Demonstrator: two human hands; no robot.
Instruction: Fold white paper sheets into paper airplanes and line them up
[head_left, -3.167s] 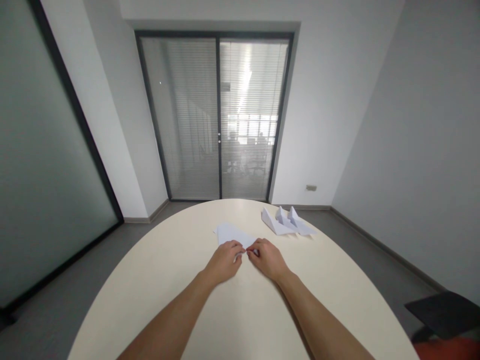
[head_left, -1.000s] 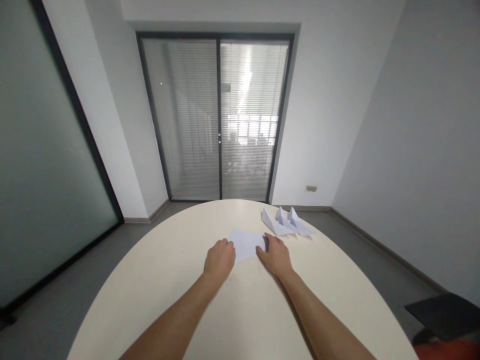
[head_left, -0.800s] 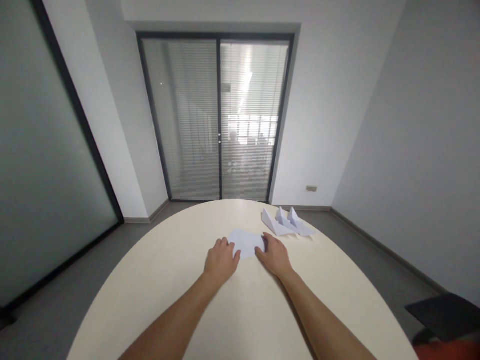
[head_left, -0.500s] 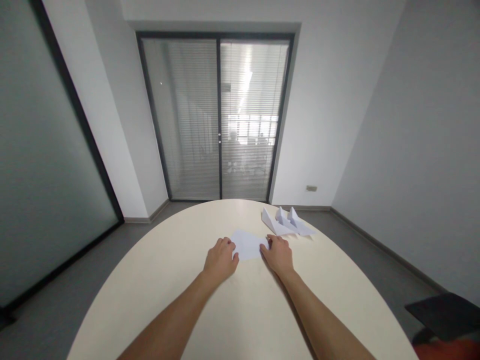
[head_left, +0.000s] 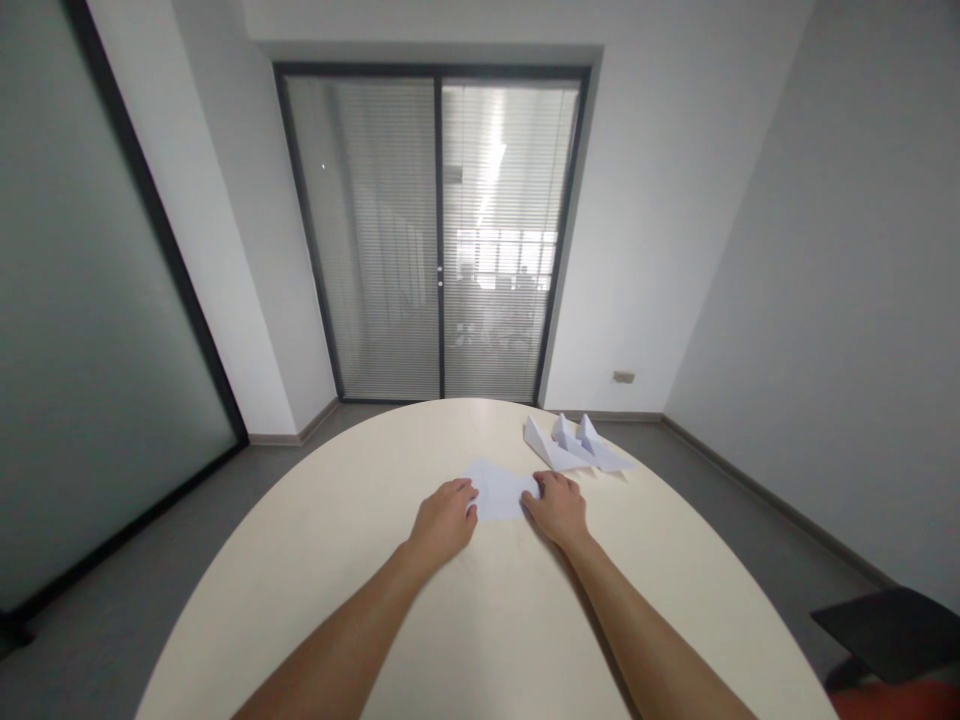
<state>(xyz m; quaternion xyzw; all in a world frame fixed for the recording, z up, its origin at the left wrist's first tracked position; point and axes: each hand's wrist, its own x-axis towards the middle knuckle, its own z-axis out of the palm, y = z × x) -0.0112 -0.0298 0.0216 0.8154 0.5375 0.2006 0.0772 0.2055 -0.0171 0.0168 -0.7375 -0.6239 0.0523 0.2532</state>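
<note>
White paper (head_left: 499, 492): one, creased, lower centre of frame, on worktop (head_left: 480, 620). Left hand (head_left: 447, 512): narrow, holding left end. Right hand (head_left: 556, 505): narrow, holding right end. Step, apparently: folding; next move seemingly calls for steady, aligned edges.

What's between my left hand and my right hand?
A folded-looking piece of white paper fills that stretch, with your left hand at one end and your right hand at the other; the head view shows it.
</note>
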